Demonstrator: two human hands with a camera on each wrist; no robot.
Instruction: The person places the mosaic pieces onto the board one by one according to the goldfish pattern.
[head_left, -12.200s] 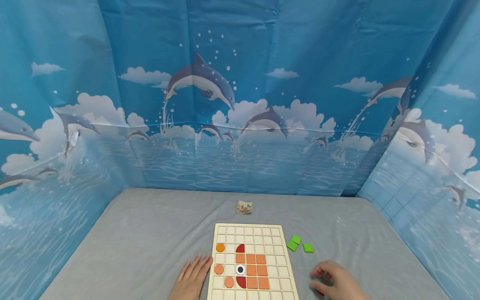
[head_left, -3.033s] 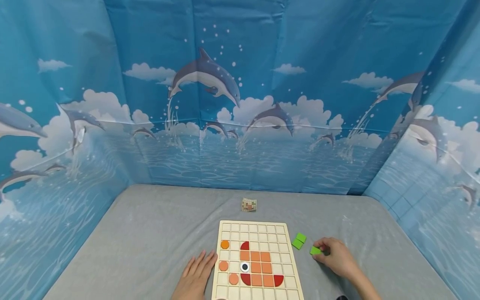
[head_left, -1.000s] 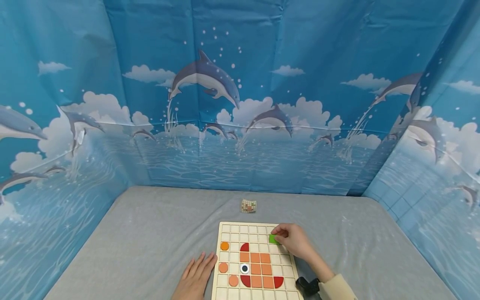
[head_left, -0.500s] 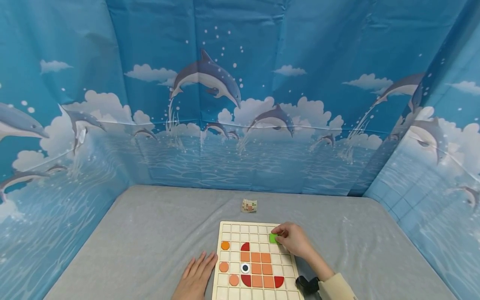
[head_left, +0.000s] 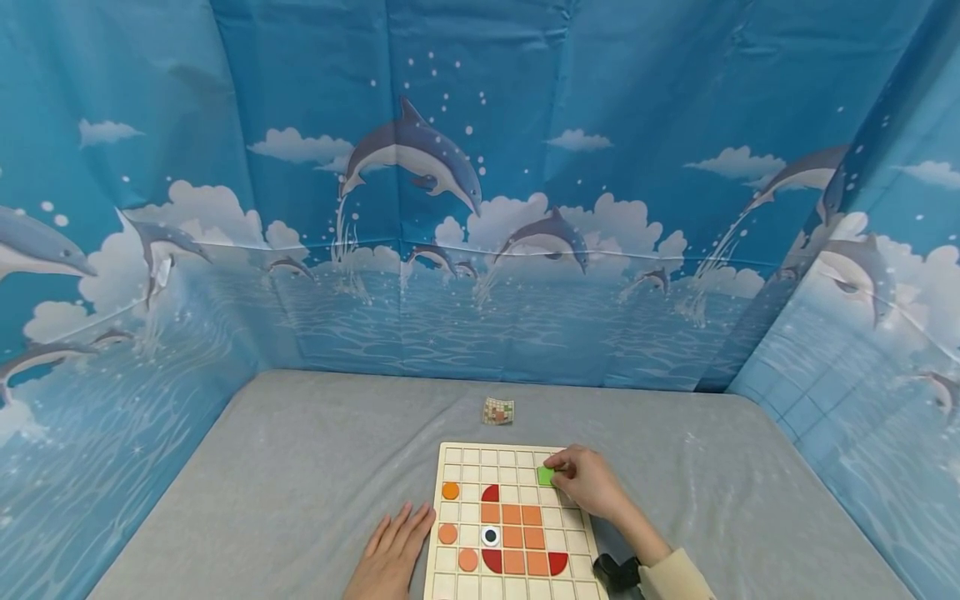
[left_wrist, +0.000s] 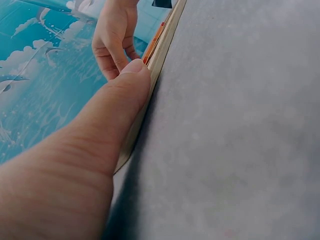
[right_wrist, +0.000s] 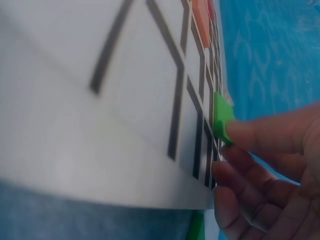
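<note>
My right hand (head_left: 588, 482) pinches a green square tile (right_wrist: 222, 116) between thumb and fingers. In the head view this tile (head_left: 546, 476) lies at a cell near the upper right of the cream gridded board (head_left: 517, 590); whether it sits fully in the cell I cannot tell. My left hand (head_left: 392, 550) rests flat on the cloth with straight fingers, fingertips at the board's left edge. Orange square tiles (head_left: 512, 537), red quarter-round tiles (head_left: 557, 564), orange round tiles (head_left: 447, 533) and a black-and-white eye disc (head_left: 491, 536) lie in the board's cells.
A small printed card (head_left: 498, 412) with a grid picture lies beyond the board on the grey cloth (head_left: 315, 467). Another green tile (right_wrist: 198, 227) shows beside the board in the right wrist view. Dolphin-printed curtains (head_left: 480, 250) enclose the table. A black device (head_left: 617, 572) is on my right wrist.
A red quarter-round tile was added at the board's lower right. Then my right hand took a green tile from the cloth to the upper right cell. In the last second almost nothing moved.
</note>
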